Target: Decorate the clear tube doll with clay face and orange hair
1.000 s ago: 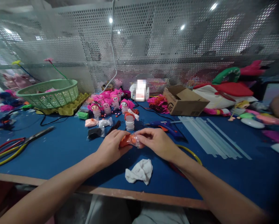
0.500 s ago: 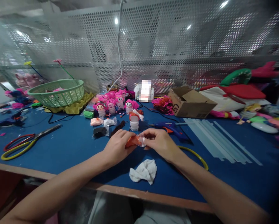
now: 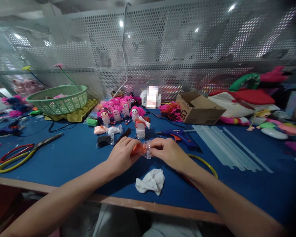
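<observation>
Closed around one end of an orange packet (image 3: 139, 148), the left hand (image 3: 122, 154) grips it while the right hand (image 3: 171, 154) pinches the clear end with thumb and fingers. The packet sits between the two hands, above the table (image 3: 108, 184), its left part hidden by the left fingers, its other end pointing to the right hand. It looks soft and bright orange, in clear, shiny plastic that flares, crinkled, past the orange part. Just beyond the packet a white figure (image 3: 140, 130) with an orange top and a white bow stands upright; nearer the table's front edge lies a crumpled white cloth (image 3: 151, 181)
</observation>
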Demonstrator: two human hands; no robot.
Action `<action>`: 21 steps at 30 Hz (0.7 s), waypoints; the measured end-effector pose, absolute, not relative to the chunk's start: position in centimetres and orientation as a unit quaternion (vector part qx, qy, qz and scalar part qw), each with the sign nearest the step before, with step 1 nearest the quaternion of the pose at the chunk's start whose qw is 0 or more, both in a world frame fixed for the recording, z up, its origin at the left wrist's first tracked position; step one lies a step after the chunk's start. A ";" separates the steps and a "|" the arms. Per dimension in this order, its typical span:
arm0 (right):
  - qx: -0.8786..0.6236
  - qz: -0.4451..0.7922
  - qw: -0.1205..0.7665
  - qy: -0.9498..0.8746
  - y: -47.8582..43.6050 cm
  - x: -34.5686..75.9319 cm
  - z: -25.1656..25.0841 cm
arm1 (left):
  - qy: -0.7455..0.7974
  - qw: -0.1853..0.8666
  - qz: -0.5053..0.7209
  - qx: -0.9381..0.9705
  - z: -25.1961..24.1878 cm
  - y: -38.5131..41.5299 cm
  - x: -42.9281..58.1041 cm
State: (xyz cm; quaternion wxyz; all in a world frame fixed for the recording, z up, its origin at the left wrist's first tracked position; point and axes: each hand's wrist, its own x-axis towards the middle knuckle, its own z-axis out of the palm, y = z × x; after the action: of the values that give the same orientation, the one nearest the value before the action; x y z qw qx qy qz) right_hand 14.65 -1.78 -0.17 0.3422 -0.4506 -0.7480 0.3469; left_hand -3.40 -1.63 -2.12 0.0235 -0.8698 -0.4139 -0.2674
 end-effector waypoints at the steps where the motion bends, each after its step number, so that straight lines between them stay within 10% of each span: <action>1: -0.449 0.349 0.344 -0.747 -1.8 14.6 -0.3 | -0.414 0.024 -0.270 -0.869 -2.1 -1.6 -3.4; 21: -0.419 0.500 0.373 -0.660 -1.7 14.2 -0.9 | -0.572 0.035 -0.068 -0.817 0.5 -2.8 -8.7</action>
State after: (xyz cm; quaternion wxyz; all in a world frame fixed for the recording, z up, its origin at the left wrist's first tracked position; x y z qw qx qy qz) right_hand 14.22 -1.71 -0.87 0.3725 -0.4191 -0.6601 0.4998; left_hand -8.70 -2.80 0.54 0.0345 -0.8169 -0.5717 -0.0680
